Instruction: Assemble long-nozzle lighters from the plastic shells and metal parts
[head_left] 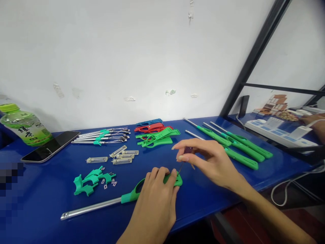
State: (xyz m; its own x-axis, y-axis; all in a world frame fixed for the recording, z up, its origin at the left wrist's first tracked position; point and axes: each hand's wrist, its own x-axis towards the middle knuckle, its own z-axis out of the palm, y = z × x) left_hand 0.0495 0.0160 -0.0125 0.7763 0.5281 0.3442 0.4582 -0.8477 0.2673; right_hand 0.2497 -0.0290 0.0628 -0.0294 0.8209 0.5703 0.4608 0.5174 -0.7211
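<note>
A green long-necked lighter [127,197] lies flat on the blue table, its silver tube pointing left. My left hand [156,196] is closed over its handle and presses it down, hiding much of the body. Above the handle's right end, my right hand [205,159] pinches a small screwdriver [188,150] with a dark handle. The thin shaft slants down to the green handle; whether its tip sits in a screw is too small to tell. Left of my left hand are teal plastic parts [88,181] and tiny metal pieces [106,186].
Transparent fuel tanks [123,161], wired metal tubes [101,136] and coloured handle shells [157,137] lie farther back. Several green lighters [243,150] rest at right. A phone [50,147] and bottle [27,125] stand left. A power strip [279,134] and another person's hand [313,122] are far right.
</note>
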